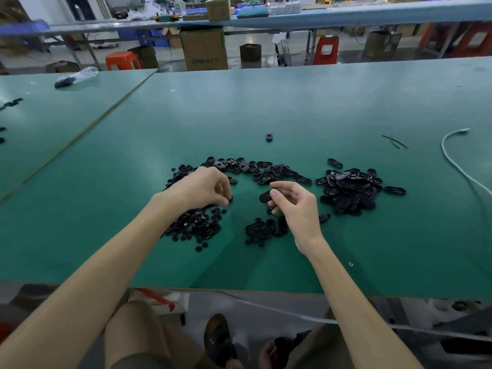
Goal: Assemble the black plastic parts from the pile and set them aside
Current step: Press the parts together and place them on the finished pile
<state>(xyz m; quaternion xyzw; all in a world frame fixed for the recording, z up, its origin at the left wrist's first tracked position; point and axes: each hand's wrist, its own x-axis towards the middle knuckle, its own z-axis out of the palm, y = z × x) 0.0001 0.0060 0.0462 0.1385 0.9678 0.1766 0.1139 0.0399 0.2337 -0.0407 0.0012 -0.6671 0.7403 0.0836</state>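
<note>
At centre-left of the frame, your left grip (205, 187) hangs knuckles-up over the heap of small round pieces (194, 226) on the green tabletop (292, 102). Its fingers curl down to the heap's edge, and you cannot tell whether they pinch a piece. Just right of centre, your right grip (295, 206) pinches one oval black part (264, 197) between thumb and fingertips. The part's long axis runs near level, its free end pointing left toward the other hand. Further right lies a pile of oval shells (348, 190).
</note>
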